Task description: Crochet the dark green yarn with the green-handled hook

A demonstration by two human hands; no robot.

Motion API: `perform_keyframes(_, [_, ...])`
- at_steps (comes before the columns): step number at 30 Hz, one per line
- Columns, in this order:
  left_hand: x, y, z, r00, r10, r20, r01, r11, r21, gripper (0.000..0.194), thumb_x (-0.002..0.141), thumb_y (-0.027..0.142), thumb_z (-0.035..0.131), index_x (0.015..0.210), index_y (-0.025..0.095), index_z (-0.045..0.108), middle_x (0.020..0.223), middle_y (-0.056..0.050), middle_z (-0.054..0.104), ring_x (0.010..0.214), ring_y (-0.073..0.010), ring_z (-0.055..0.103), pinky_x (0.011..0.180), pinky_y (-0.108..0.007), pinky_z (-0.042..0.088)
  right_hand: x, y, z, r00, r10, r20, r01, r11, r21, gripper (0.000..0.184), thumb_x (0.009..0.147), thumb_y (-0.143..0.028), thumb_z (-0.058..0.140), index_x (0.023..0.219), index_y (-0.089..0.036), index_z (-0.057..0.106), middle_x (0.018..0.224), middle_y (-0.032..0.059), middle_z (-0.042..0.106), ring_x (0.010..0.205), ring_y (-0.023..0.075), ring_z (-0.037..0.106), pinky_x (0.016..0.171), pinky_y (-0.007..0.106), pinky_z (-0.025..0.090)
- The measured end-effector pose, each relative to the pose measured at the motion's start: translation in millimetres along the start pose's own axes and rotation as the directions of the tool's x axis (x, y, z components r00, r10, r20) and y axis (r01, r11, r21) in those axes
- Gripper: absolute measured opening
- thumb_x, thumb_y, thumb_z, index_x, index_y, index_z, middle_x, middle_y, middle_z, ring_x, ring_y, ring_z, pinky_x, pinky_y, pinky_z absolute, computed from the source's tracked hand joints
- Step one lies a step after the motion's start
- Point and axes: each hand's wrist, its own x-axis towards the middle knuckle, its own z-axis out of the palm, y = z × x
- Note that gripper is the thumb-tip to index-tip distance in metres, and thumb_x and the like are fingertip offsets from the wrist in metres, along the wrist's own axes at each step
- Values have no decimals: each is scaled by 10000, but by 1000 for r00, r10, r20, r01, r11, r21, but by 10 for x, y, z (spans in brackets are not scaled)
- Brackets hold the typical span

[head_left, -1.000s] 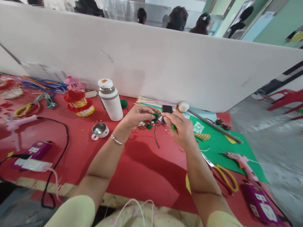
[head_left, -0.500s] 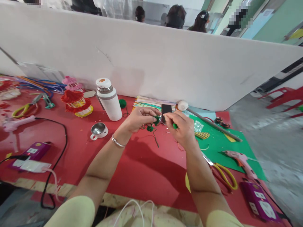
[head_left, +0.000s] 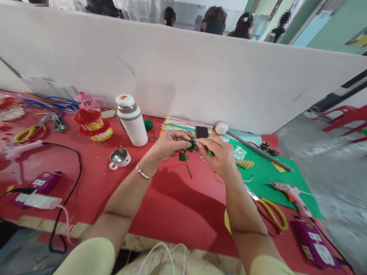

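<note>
My left hand [head_left: 171, 146] is closed, pinching a small dark green crochet piece [head_left: 182, 156] between thumb and fingers. A loose yarn tail hangs from the piece over the red table. My right hand [head_left: 220, 153] is closed round a crochet hook, whose green handle [head_left: 211, 153] shows below the fingers. The hook's tip meets the green work between both hands; the fingers partly hide it. A green yarn ball [head_left: 148, 125] lies behind my left hand, beside the white thermos [head_left: 132, 122].
A steel cup [head_left: 119, 157] stands left of my left forearm. By my right forearm lie yellow-handled scissors [head_left: 269, 210], a pink glue gun [head_left: 292, 193] and a purple power box [head_left: 314, 244]. A dark phone-like block [head_left: 202, 132] and a white-headed stick [head_left: 252, 148] lie beyond the hands.
My right hand has shifted slightly left, bringing the hook closer to my left hand and the green piece. My left hand stays nearly in place.
</note>
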Motion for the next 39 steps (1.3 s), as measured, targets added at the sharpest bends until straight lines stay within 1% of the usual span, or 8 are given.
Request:
perform_keyframes(8, [1,-16,16,1000,19,8,-19,1000,-14,169,751,286,853,761,133,781,1140,-125,766,667,-78,649,549,-196,531,-20,23,1,999,5,44,-6,1000,16,117,1000,-196,611,1034,-224,719,873,43,731,763,158,689,676,282,521])
perform_keyframes(13, [16,-29,62,1000,4,18,-3,996,-87,261,762,362,877,845,144,760,722,-26,709,518,-66,588,483,-180,479,-7,7,-2,999,-21,37,21,1000,-1,142,999,-195,586,1050,-229,714,852,41,716,737,158,670,657,282,515])
perform_keyframes(15, [21,-34,75,1000,-4,15,6,993,-118,271,739,359,887,819,147,738,673,-6,684,493,-70,585,466,-183,475,1,-5,0,999,-33,28,33,999,-8,153,999,-193,577,1049,-231,716,847,40,719,724,156,667,648,281,515])
perform_keyframes(21, [26,-32,99,999,-12,-52,3,986,-168,212,703,261,861,815,137,731,678,3,689,477,-70,595,463,-191,490,-21,14,30,1000,-23,18,23,999,-24,132,990,-200,603,1055,-232,714,852,37,725,734,153,674,640,275,499])
perform_keyframes(27, [-13,1,167,990,115,-87,-120,991,-55,331,738,197,789,1067,162,806,775,-3,742,532,-68,613,522,-194,527,-35,66,37,1000,-5,-16,5,1000,-22,126,977,-178,616,1027,-233,718,821,25,702,695,141,645,650,269,504])
perform_keyframes(33, [-20,-13,189,976,182,-122,-178,983,41,188,757,298,849,873,151,834,767,-43,760,550,-97,646,509,-211,534,3,13,46,994,74,-83,-67,994,86,112,978,-221,639,943,-230,745,778,21,709,657,139,634,612,272,509])
perform_keyframes(36, [17,-64,161,983,143,-119,-148,988,-39,243,737,357,890,841,147,825,674,-31,728,527,-110,651,497,-222,540,19,8,34,954,261,-150,-212,936,281,243,1034,-332,581,895,-236,756,730,21,680,643,153,622,597,300,506])
perform_keyframes(39, [40,-102,131,990,83,-110,-94,990,-102,307,716,390,915,862,135,826,627,-38,723,531,-130,672,494,-231,545,21,64,12,854,415,-314,-215,831,513,471,1084,-463,416,862,-233,761,753,46,639,657,175,613,589,335,504])
